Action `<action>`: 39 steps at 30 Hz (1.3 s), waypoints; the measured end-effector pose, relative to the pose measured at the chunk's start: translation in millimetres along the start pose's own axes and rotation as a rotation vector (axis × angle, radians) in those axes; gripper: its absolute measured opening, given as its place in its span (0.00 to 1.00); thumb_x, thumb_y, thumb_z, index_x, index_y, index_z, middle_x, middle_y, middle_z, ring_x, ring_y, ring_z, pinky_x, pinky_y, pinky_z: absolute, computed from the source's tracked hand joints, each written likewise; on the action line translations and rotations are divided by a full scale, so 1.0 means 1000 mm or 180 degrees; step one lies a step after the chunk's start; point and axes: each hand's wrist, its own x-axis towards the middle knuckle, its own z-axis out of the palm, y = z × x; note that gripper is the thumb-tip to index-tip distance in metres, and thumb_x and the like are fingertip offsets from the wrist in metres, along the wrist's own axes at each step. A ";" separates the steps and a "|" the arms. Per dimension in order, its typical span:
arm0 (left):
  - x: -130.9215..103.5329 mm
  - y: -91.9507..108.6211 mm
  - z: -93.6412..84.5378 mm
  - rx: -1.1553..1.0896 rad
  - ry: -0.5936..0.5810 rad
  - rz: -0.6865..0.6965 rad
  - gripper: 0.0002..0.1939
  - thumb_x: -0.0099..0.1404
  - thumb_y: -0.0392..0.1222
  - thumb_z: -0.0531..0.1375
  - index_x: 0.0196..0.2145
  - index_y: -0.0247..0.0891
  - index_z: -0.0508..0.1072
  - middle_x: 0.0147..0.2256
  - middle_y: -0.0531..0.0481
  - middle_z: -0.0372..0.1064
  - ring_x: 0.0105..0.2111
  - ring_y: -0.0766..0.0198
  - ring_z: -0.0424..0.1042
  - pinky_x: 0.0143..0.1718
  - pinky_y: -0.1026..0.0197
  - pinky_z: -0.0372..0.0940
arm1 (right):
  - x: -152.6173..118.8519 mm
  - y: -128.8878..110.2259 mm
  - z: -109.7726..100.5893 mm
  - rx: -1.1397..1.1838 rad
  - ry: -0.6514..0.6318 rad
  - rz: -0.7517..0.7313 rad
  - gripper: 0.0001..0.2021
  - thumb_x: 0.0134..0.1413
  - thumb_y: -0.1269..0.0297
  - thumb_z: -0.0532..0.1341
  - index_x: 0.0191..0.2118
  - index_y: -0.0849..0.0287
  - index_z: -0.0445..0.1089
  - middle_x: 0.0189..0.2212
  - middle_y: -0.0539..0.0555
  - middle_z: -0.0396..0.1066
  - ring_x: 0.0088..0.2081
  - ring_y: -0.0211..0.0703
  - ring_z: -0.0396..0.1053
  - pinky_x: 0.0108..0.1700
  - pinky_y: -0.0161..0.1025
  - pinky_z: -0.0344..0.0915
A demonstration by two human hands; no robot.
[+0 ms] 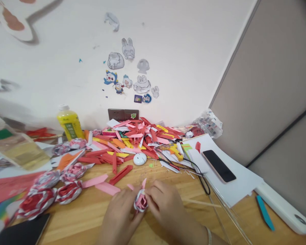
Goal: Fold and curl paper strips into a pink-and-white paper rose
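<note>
Between my two hands, low in the middle of the head view, is a small pink-and-white folded paper flower (141, 201). My left hand (122, 211) grips it from the left, fingers closed round its side. On the other side, my right hand (165, 204) pinches at its edge, where a pink paper strip (144, 183) sticks up. The fingertips partly hide the flower. Just beyond my left hand lie loose pink paper strips (105, 185) and a red folded strip (121, 174) on the wooden table (86, 224).
A heap of red, pink and yellow paper strips (142, 136) lies against the wall. Finished paper flowers (38, 202) and bottles, one yellow (70, 124), stand left. A yellow glue gun (177, 152), white earbud case (140, 159), phone (219, 166) and teal strip (265, 212) lie about.
</note>
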 end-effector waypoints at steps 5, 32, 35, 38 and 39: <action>0.001 0.001 -0.001 0.0062 0.0038 0.0061 0.08 0.65 0.42 0.53 0.41 0.41 0.67 0.28 0.50 0.71 0.27 0.60 0.72 0.27 0.61 0.65 | 0.001 0.002 0.000 -0.0118 -0.0096 -0.0015 0.15 0.66 0.66 0.46 0.32 0.59 0.65 0.26 0.51 0.64 0.25 0.38 0.62 0.27 0.35 0.52; -0.003 -0.002 0.000 0.0215 0.0099 0.0223 0.15 0.66 0.41 0.52 0.50 0.38 0.65 0.31 0.47 0.71 0.30 0.59 0.72 0.31 0.59 0.66 | -0.002 0.008 0.002 -0.0925 -0.0239 -0.0595 0.15 0.65 0.70 0.46 0.27 0.58 0.61 0.22 0.50 0.62 0.21 0.39 0.58 0.22 0.37 0.46; -0.002 -0.001 0.001 0.0240 0.0109 0.0265 0.16 0.66 0.41 0.52 0.51 0.37 0.65 0.30 0.47 0.71 0.29 0.59 0.71 0.30 0.59 0.66 | -0.002 0.008 0.002 -0.1111 -0.0347 -0.0798 0.13 0.63 0.72 0.48 0.28 0.58 0.61 0.22 0.51 0.62 0.21 0.40 0.59 0.20 0.38 0.45; -0.003 -0.002 0.002 0.0264 0.0086 0.0243 0.16 0.65 0.40 0.53 0.50 0.37 0.65 0.30 0.47 0.71 0.29 0.58 0.71 0.30 0.59 0.66 | -0.002 0.010 0.003 -0.1260 -0.0467 -0.0976 0.11 0.62 0.73 0.50 0.28 0.59 0.61 0.22 0.51 0.63 0.21 0.40 0.60 0.19 0.37 0.44; -0.003 -0.002 0.002 0.0262 0.0074 0.0236 0.15 0.65 0.41 0.53 0.49 0.38 0.66 0.30 0.47 0.71 0.29 0.58 0.71 0.30 0.59 0.66 | -0.002 0.011 0.003 -0.1275 -0.0485 -0.0995 0.11 0.62 0.73 0.51 0.28 0.59 0.61 0.22 0.51 0.63 0.21 0.40 0.61 0.19 0.37 0.44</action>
